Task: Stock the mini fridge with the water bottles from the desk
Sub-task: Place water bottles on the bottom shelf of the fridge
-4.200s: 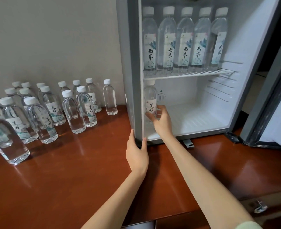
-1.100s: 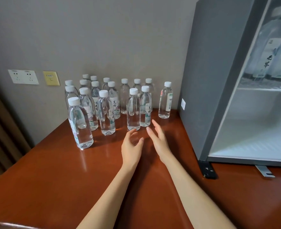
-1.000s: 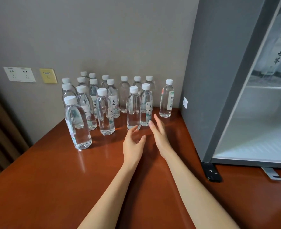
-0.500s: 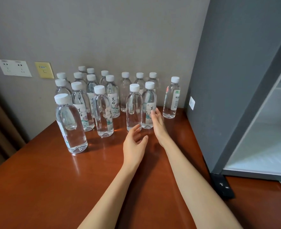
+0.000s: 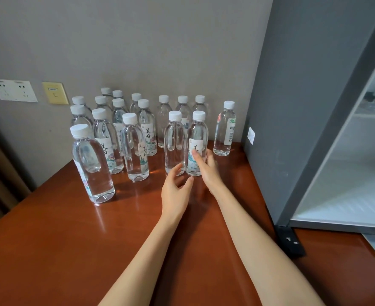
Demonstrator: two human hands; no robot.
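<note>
Gripping a front bottle (image 5: 197,133) with the right hand (image 5: 207,171) — thumb on label. Hovering the left hand (image 5: 175,188) — fingers (image 5: 177,171) apart — by the neighbouring bottle (image 5: 174,140).

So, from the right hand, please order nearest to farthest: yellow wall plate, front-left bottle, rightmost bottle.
1. Rightmost bottle, just beyond the right hand, to its right.
2. Front-left bottle, far left, at the front.
3. Yellow wall plate, on the wall, back left.
</note>
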